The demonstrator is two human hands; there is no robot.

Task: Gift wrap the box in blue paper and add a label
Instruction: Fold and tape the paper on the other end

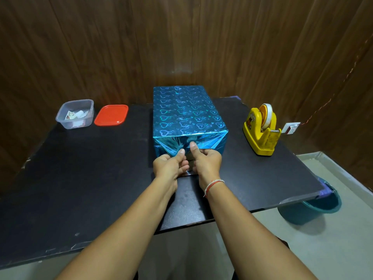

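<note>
A box wrapped in shiny blue paper with a heart pattern (185, 112) stands lengthwise at the middle of the black table (80, 178). Its near end face shows folded paper flaps. My left hand (170, 165) and my right hand (206, 161) are side by side at that face, low down. Both pinch the bottom paper flap between curled fingers and thumb, with the thumbs pressed up against the folded paper. A strip of the flap (189, 172) shows between and below the hands.
A yellow tape dispenser (261, 131) stands right of the box, with a small card (290, 128) beside it. At the back left are a clear plastic tub (75, 114) holding paper labels and its red lid (111, 115). A teal bucket (314, 207) sits under the table's right corner.
</note>
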